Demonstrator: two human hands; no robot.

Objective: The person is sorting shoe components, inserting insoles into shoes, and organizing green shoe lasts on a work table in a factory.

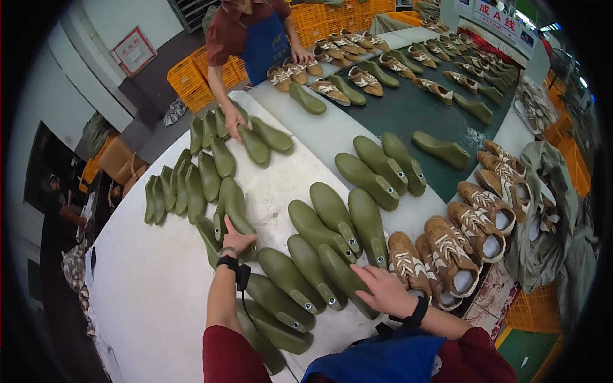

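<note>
My left hand [238, 239] is closed around the heel end of a green shoe last [237, 207] in the middle of the table. A second last lies tight against it, and I cannot tell whether the hand holds both. My right hand [387, 291] grips another green shoe last [340, 274] near its heel, with thumb and forefinger apart on its surface. The other fingers are partly hidden. More green lasts [290, 278] lie in rows between and beyond my hands, their heel holes facing me.
Brown lace-up shoes [448, 250] stand to my right. Across the white table [147, 274], a co-worker's hand [234, 121] touches a last. A green belt [440, 115] carries shoes and lasts. Orange crates [188, 82] and grey-green cloth [549, 217] flank the work area.
</note>
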